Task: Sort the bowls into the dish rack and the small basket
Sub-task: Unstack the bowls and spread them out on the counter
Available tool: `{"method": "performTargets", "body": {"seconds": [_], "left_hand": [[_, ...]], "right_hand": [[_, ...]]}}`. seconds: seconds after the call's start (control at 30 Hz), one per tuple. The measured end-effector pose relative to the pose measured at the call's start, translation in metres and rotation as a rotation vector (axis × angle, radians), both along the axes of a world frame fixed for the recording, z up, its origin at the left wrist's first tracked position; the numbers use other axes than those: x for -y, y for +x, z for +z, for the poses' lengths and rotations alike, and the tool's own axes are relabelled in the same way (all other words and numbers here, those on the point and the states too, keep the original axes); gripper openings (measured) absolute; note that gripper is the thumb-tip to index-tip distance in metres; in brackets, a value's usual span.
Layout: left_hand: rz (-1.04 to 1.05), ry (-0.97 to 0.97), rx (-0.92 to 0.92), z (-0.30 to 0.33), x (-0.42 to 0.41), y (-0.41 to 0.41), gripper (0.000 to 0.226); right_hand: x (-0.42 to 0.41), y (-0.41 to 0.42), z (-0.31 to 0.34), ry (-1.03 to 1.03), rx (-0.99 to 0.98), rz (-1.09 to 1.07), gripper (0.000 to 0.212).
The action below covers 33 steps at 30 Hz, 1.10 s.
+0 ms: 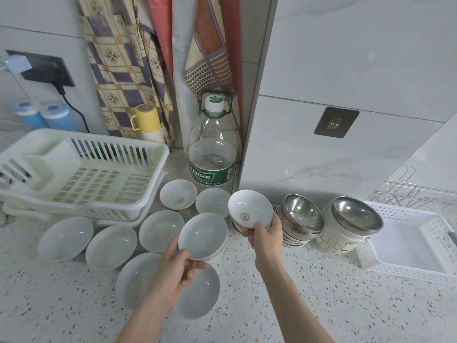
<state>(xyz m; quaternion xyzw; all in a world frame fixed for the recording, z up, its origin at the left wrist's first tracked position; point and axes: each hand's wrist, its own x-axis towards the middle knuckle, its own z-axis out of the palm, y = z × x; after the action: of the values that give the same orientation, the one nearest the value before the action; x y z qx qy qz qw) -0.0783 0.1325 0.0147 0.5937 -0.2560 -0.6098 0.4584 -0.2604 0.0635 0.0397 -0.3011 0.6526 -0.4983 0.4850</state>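
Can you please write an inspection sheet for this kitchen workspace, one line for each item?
Surface: speckled countertop, no spills seen.
Job's things: white dish rack and small basket hold nothing; white bowls lie loose; steel bowls stacked.
Clutter: water bottle, yellow mug.
Grippers: left hand holds plain bowl; right hand holds red-marked bowl.
Cables: black cable from wall socket.
Surroundings: hanging cloths, tiled wall.

speckled counter (pixel 309 293) — dish rack (pixel 81 174) | white bowls (pixel 111 246) | steel bowl stacks (pixel 329 221) | basket (pixel 408 243) | water bottle (pixel 212 149)
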Motion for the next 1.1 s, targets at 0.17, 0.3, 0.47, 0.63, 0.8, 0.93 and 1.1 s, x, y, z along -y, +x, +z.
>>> {"method": "performTargets", "body": {"seconds": [0.17,0.3,0.47,0.63,0.8,0.93,1.1], "left_hand": [[-0.053,-0.006,0.081,-0.005,-0.002,-0.005,0.054],[-0.12,0.014,0.137,-0.01,-0.003,-0.021,0.055],[-0.223,0.005,0.214,-0.01,-0.006,-0.046,0.062],[-0.271,0.021,0.267,-0.022,-0.004,-0.062,0.059],[-0.303,0.054,0.306,-0.032,0.001,-0.075,0.053],[-0.311,0.071,0.318,-0.041,0.003,-0.084,0.052],[-0.301,0.082,0.329,-0.049,0.0,-0.096,0.055]], "right_hand": [[-0.041,-0.019,-0.005,-0.043,0.083,-0.103,0.063],[-0.068,-0.034,-0.015,-0.014,0.061,-0.17,0.06],[-0.095,-0.052,-0.027,0.011,0.047,-0.265,0.06],[-0.108,-0.065,-0.034,0.038,0.073,-0.333,0.063],[-0.114,-0.07,-0.041,0.061,0.073,-0.344,0.065],[-0.12,-0.072,-0.047,0.066,0.076,-0.344,0.063],[-0.128,-0.075,-0.053,0.091,0.087,-0.356,0.063]]}}
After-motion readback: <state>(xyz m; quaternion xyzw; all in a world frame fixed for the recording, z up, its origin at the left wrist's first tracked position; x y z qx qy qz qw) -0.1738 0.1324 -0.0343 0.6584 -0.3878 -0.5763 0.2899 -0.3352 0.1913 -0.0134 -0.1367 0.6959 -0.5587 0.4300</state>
